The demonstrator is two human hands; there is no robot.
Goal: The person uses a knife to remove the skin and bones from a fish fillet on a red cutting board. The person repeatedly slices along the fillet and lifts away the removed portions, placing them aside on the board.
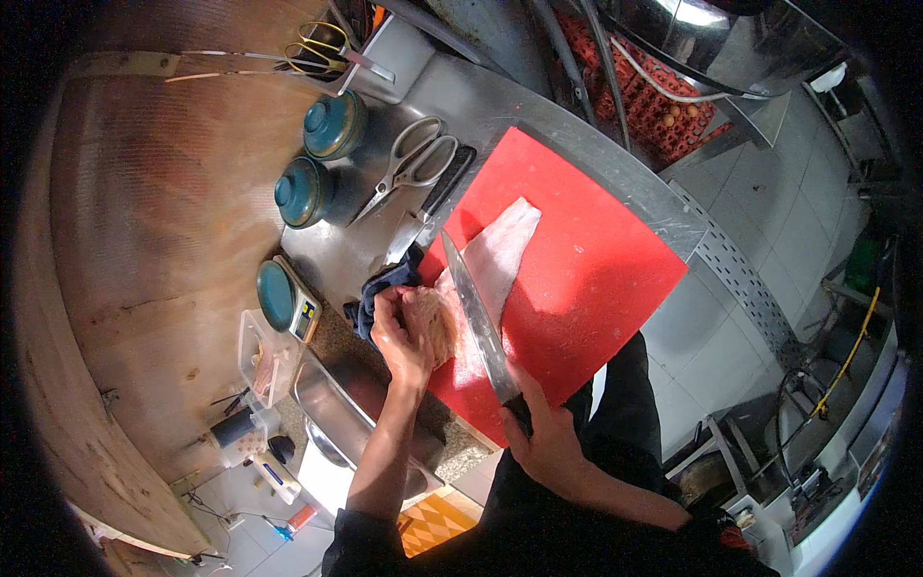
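Observation:
A pale fish fillet lies across the left part of a red cutting board. In my right hand is the dark handle of a kitchen knife, whose long blade lies over the fillet. My left hand has its fingers curled on a yellowish, ragged flap of flesh or skin at the fillet's near left side. A dark cloth is bunched beside that hand. Next to the board rest a second knife with a black handle and a pair of metal kitchen scissors.
Two lidded teal pots stand at the steel counter's back. To the left are a kitchen scale with a teal dish, a clear plastic container with pieces of meat or fish, and a steel pan. A perforated metal strip runs right of the counter.

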